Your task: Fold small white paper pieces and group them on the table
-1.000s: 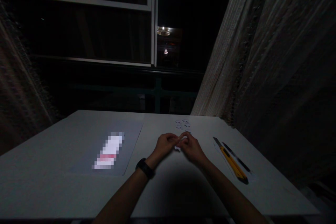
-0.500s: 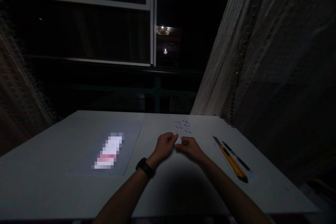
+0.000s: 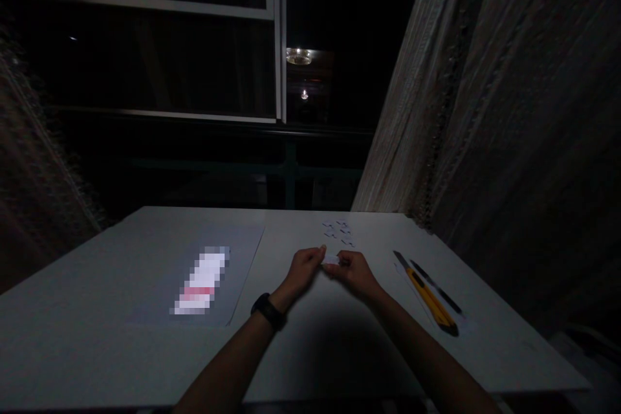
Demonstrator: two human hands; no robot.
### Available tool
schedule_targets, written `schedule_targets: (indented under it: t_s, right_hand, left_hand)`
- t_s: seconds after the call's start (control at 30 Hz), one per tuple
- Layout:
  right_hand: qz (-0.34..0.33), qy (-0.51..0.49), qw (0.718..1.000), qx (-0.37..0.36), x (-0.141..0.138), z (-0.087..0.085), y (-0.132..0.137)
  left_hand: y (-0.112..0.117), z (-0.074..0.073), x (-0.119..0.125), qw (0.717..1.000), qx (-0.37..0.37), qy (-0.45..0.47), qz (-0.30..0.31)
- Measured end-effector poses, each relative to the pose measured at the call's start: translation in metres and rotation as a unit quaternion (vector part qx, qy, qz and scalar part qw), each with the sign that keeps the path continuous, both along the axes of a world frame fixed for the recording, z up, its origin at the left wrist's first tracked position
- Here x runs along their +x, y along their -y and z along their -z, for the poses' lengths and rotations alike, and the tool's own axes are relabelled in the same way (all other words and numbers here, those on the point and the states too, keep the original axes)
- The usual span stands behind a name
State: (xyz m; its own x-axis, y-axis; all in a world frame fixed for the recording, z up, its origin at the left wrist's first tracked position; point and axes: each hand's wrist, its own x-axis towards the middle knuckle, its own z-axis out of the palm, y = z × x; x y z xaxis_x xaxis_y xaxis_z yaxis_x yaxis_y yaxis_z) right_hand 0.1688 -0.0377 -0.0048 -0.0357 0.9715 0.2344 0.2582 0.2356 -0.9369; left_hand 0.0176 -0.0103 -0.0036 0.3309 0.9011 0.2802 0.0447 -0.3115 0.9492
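Observation:
Between my two hands is a small white piece of paper (image 3: 331,260), held by its two ends over the table. My left hand (image 3: 305,266), with a black watch (image 3: 268,310) on its wrist, pinches the left end between thumb and fingers. The right end sits in the closed fingers of my right hand (image 3: 356,272). Just beyond my hands lie several small paper pieces (image 3: 338,233) with dark marks, set out in two rough columns. Whether the held piece bears a mark is too dim to tell.
On the right of the white table (image 3: 301,362) lie a yellow utility knife (image 3: 431,303), its blade end pointing away, and a dark pen (image 3: 436,288), both on a paper strip. At left, a blurred-out bright rectangle (image 3: 204,278) rests on a large sheet (image 3: 247,252). Curtains (image 3: 402,90) flank the dark window.
The white paper piece now shows more fully between my hands, stretched flat from one to the other. My left thumb has shifted slightly left. The things on the table stay put.

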Motion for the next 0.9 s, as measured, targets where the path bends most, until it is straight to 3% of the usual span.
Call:
schedule_targets:
  t_s: [0.13,0.4,0.7,0.9]
  right_hand:
    - [0.033,-0.028,0.999,0.012,-0.001,0.01,-0.005]
    - [-0.005,-0.071,0.997,0.01,-0.008,0.007,-0.002]
    - [0.03,-0.131,0.991,0.011,-0.007,0.008,-0.004]
    - [0.033,-0.219,0.974,-0.042,-0.013,0.006,0.0]
  left_hand:
    - [-0.003,0.003,-0.001,1.0,-0.026,0.006,-0.017]
    - [-0.001,0.001,-0.001,0.992,-0.127,0.024,-0.007]
    - [0.003,0.0,0.002,0.997,-0.072,-0.005,0.012]
    - [0.002,0.004,0.003,0.998,-0.052,-0.023,0.004]
